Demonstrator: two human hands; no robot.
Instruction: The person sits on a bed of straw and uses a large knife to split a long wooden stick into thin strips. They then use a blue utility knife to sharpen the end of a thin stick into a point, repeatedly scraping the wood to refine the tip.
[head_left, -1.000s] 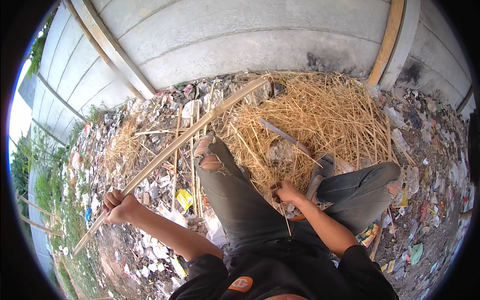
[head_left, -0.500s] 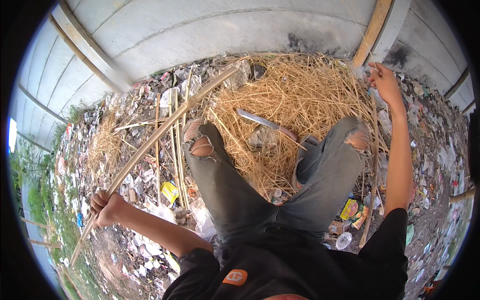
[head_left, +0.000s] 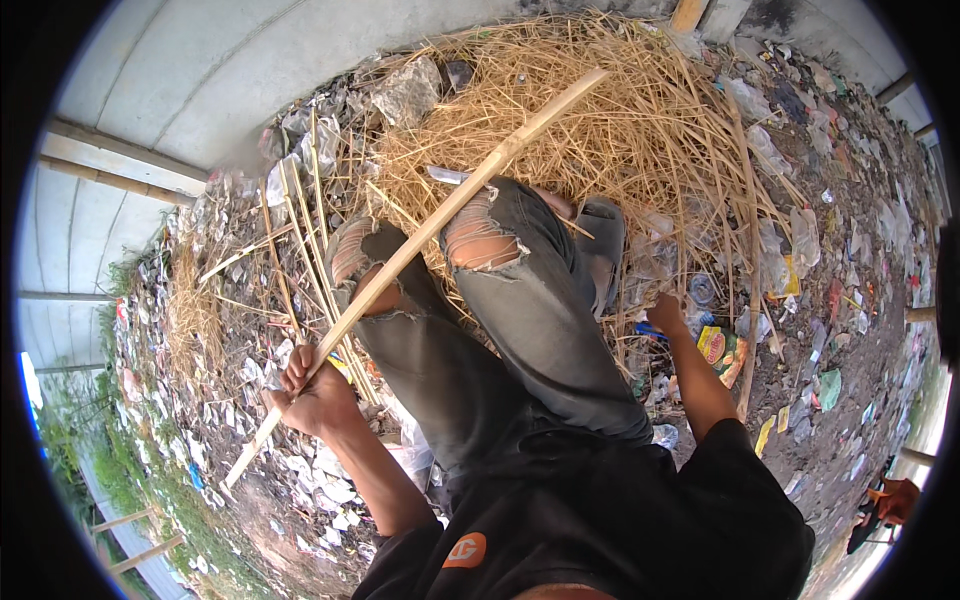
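Observation:
A long split bamboo strip (head_left: 430,228) slants from the lower left up across my bent knees, its far end over the straw. My left hand (head_left: 318,397) is wrapped round its lower part. At my right side, my right hand (head_left: 668,315) is low by the littered ground near my shoe (head_left: 602,240). Its fingers look curled, and what they hold, if anything, is hidden. A knife (head_left: 447,175) lies on the pile of thin bamboo shavings (head_left: 640,130), mostly hidden behind my knee and the strip.
Several narrow bamboo strips (head_left: 318,240) lie left of my knees. A long stick (head_left: 750,250) lies to the right, near a yellow and green packet (head_left: 715,347). A grey stone (head_left: 408,92) sits by the shavings. A concrete panel wall (head_left: 250,70) stands beyond, with litter around.
My right hand has come down from raised at the far right to beside my shoe. My left hand and the bamboo strip have moved right, and my knees have swung left.

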